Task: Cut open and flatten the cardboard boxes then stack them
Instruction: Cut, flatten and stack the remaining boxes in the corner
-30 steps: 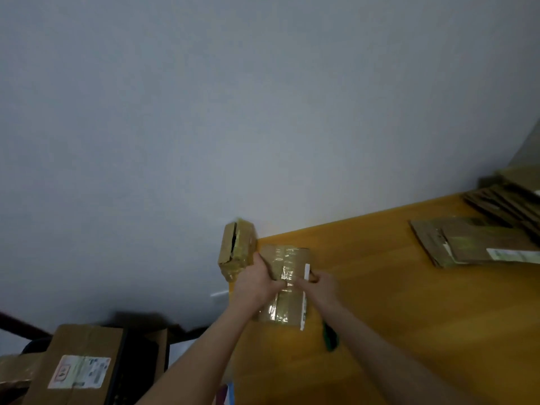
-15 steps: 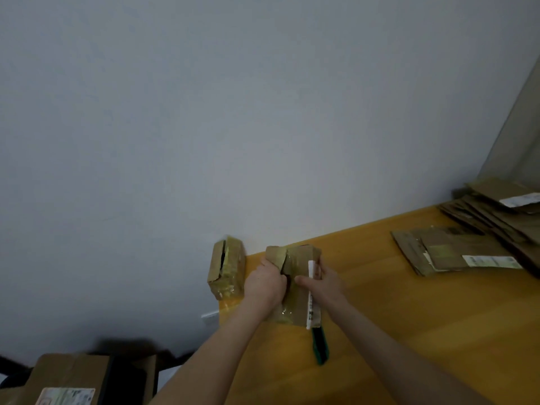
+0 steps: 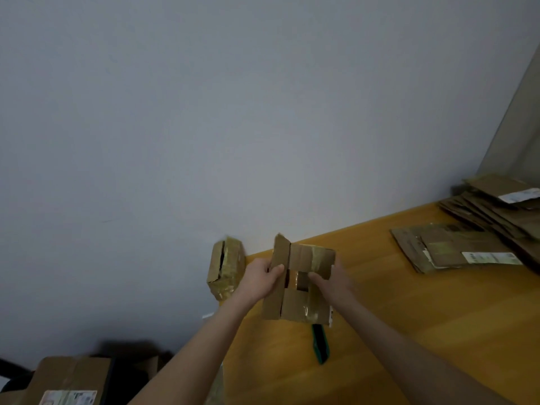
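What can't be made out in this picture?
Head view only:
- Green-handled tool: upper end hidden behind the opened box.
- Right hand: blurred by motion; grip unclear.
- Label on flattened cardboard: print too small.
- Floor box: cut off by bottom edge.

You face a plain grey-white wall [image 3: 233, 112] that fills most of your view, dimly and evenly lit. A yellow-orange wooden table [image 3: 423, 340] stands with its far edge against it. At the far right a grey panel [image 3: 521, 118] rises aslant.
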The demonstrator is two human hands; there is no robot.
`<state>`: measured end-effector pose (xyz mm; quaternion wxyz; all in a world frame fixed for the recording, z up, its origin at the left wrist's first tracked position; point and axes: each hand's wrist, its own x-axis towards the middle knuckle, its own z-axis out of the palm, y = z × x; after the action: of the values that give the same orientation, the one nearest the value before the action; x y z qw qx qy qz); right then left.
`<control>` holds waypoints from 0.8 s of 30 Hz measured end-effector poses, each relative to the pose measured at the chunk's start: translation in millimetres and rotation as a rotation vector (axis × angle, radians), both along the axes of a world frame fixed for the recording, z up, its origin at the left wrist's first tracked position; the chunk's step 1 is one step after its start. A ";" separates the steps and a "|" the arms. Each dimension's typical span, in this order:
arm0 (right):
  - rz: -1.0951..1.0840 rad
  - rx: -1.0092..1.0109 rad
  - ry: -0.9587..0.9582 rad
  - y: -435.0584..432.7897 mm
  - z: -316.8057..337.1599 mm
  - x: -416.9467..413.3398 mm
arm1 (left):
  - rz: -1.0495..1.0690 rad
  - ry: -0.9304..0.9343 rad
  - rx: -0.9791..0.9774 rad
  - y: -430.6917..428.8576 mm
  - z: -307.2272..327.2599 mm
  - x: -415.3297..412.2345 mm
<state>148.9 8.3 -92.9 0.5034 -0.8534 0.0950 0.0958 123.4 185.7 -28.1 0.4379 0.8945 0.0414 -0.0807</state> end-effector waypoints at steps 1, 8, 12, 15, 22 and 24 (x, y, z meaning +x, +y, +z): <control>0.012 -0.033 0.019 1.9 1.2 0.0 | -0.019 -0.023 0.028 -4.6 1.5 -0.8; 0.103 -0.239 0.024 -6.1 7.6 9.0 | -0.013 -0.035 -0.045 -5.3 3.4 -1.6; 0.171 -0.185 0.004 -10.6 6.3 9.3 | -0.013 -0.017 -0.054 4.3 3.0 2.0; 0.162 -0.055 -0.032 -13.9 4.0 7.7 | -0.008 -0.005 -0.077 7.9 0.8 5.0; 0.046 0.206 -0.016 -25.2 10.6 6.8 | 0.208 0.089 -0.295 41.9 -9.1 5.6; 0.002 0.244 0.010 -24.0 7.9 7.4 | 0.195 0.096 -0.312 44.5 -11.3 5.1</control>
<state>156.3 -15.7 -85.0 0.6032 -0.7853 0.0843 0.1112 128.5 230.2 -39.4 0.5743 0.8027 0.1356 -0.0859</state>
